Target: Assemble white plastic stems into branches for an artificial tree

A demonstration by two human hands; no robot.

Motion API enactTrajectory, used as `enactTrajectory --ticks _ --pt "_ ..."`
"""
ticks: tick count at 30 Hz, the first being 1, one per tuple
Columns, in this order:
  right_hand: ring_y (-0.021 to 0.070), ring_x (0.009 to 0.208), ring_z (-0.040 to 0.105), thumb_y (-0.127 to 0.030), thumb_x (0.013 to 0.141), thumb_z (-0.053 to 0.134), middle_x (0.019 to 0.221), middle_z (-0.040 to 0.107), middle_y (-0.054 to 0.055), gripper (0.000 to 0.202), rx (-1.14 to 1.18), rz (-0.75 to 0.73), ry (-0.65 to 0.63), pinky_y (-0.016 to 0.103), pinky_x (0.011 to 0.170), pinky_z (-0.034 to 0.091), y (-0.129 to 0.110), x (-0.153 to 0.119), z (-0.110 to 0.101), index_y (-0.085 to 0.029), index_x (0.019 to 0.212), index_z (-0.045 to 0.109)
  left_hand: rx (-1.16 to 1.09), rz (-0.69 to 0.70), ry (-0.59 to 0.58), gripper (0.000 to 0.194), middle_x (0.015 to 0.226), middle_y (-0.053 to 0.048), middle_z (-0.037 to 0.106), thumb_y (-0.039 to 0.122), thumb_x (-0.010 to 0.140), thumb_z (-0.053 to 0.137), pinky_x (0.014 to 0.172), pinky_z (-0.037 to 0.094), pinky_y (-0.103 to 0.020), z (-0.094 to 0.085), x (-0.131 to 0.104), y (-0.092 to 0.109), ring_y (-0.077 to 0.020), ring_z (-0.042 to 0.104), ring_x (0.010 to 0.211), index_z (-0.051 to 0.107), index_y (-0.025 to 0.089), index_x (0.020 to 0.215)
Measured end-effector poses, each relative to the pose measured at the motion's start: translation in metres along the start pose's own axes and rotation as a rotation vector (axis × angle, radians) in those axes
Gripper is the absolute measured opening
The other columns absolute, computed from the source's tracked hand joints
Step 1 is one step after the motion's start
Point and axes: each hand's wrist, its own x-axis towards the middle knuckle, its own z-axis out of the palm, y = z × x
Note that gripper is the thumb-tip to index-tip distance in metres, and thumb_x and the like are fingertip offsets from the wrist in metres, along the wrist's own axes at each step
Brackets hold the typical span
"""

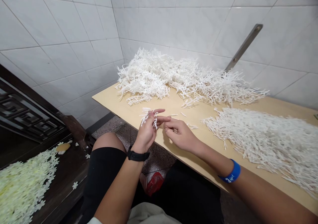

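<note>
My left hand (147, 129) is closed round a white branched plastic sprig (145, 116), whose thin tips stick out past the thumb and between the fingers. Right beside it, my right hand (180, 133) has its thumb and fingers pinched together close to the left fingertips. Whatever is between those right fingers is hidden. Both hands are over the near edge of the tan board (174, 105). A few small white pieces (191, 126) lie on the board just beyond the right hand.
A large heap of white branched sprigs (159, 73) lies along the tiled wall. On the right is a second pile of white stems (268, 134). A metal bracket (244, 47) slants behind the board. Pale yellow-white flowers (25, 184) cover a dark wooden seat (67, 164) at left.
</note>
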Motion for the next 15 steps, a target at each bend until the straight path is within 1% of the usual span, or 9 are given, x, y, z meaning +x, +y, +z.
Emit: enactTrajectory --ticks 2,4,5,6,7,9,11,12,15 --pt "0.0172 0.072 0.052 -0.014 0.078 0.047 0.072 0.053 0.003 0.020 -0.157 -0.036 0.059 0.031 0.069 0.039 0.0009 -0.0005 -0.0030 -0.019 0.058 0.046 -0.024 -0.002 -0.018 0.053 0.112 -0.011 0.075 0.063 0.094 0.045 0.105 0.044 -0.042 -0.0016 0.0018 0.0011 -0.0260 0.065 0.116 0.068 0.019 0.114" --pt "0.0210 0.083 0.055 -0.011 0.076 0.049 0.084 0.059 0.006 0.014 -0.347 -0.027 0.138 0.035 0.078 0.039 0.0037 0.0002 -0.0063 -0.018 0.066 0.056 -0.007 0.021 -0.034 0.052 0.126 -0.011 0.069 0.061 0.095 0.044 0.110 0.040 -0.041 -0.0015 0.0025 0.0008 -0.0255 0.059 0.125 0.068 0.021 0.117" --pt "0.0230 0.090 0.055 -0.010 0.075 0.050 0.090 0.062 0.007 0.014 -0.400 -0.020 0.164 0.038 0.082 0.038 0.0054 0.0008 -0.0074 -0.017 0.070 0.060 0.003 0.027 -0.041 0.052 0.130 -0.010 0.067 0.060 0.096 0.044 0.111 0.039 -0.042 -0.0009 0.0023 0.0002 -0.0257 0.056 0.128 0.068 0.022 0.120" --pt "0.0240 0.094 0.056 -0.009 0.076 0.050 0.095 0.063 0.008 0.015 -0.398 -0.016 0.175 0.039 0.085 0.038 0.0069 0.0016 -0.0078 -0.018 0.076 0.063 0.012 0.029 -0.052 0.051 0.133 -0.009 0.065 0.060 0.096 0.044 0.112 0.038 -0.042 -0.0001 0.0019 -0.0005 -0.0261 0.054 0.130 0.067 0.023 0.122" --pt "0.0235 0.095 0.056 -0.011 0.079 0.051 0.098 0.064 0.007 0.016 -0.336 -0.012 0.164 0.038 0.085 0.039 0.0082 0.0026 -0.0075 -0.018 0.081 0.065 0.027 0.027 -0.068 0.051 0.136 -0.009 0.063 0.060 0.096 0.044 0.112 0.038 -0.043 0.0007 0.0013 -0.0012 -0.0266 0.053 0.131 0.067 0.024 0.124" --pt "0.0194 0.084 0.057 -0.022 0.087 0.053 0.091 0.064 0.005 0.013 -0.106 0.001 0.094 0.033 0.076 0.041 0.0097 0.0047 -0.0052 -0.019 0.087 0.065 0.085 0.023 -0.109 0.049 0.141 -0.007 0.060 0.058 0.096 0.044 0.114 0.037 -0.042 0.0024 -0.0003 -0.0019 -0.0268 0.050 0.135 0.065 0.026 0.127" --pt "0.0158 0.071 0.053 -0.035 0.091 0.053 0.079 0.060 0.002 0.021 0.084 0.008 0.030 0.029 0.065 0.039 0.0098 0.0066 -0.0020 -0.018 0.081 0.062 0.163 0.031 -0.141 0.047 0.143 -0.006 0.058 0.055 0.098 0.044 0.115 0.035 -0.040 0.0043 -0.0022 -0.0019 -0.0257 0.048 0.137 0.064 0.026 0.129" --pt "0.0147 0.068 0.050 -0.038 0.092 0.053 0.073 0.056 0.001 0.027 0.128 0.006 0.021 0.028 0.063 0.037 0.0094 0.0072 -0.0009 -0.018 0.074 0.059 0.183 0.033 -0.146 0.046 0.143 -0.005 0.058 0.053 0.098 0.044 0.116 0.034 -0.039 0.0052 -0.0032 -0.0017 -0.0250 0.048 0.137 0.065 0.026 0.128" --pt "0.0129 0.064 0.045 -0.036 0.091 0.052 0.064 0.050 -0.001 0.034 0.129 0.004 0.035 0.027 0.061 0.034 0.0065 0.0067 -0.0001 -0.019 0.062 0.050 0.136 0.035 -0.125 0.045 0.138 -0.007 0.062 0.053 0.098 0.045 0.113 0.038 -0.037 0.0071 -0.0052 -0.0016 -0.0247 0.053 0.132 0.068 0.023 0.123"
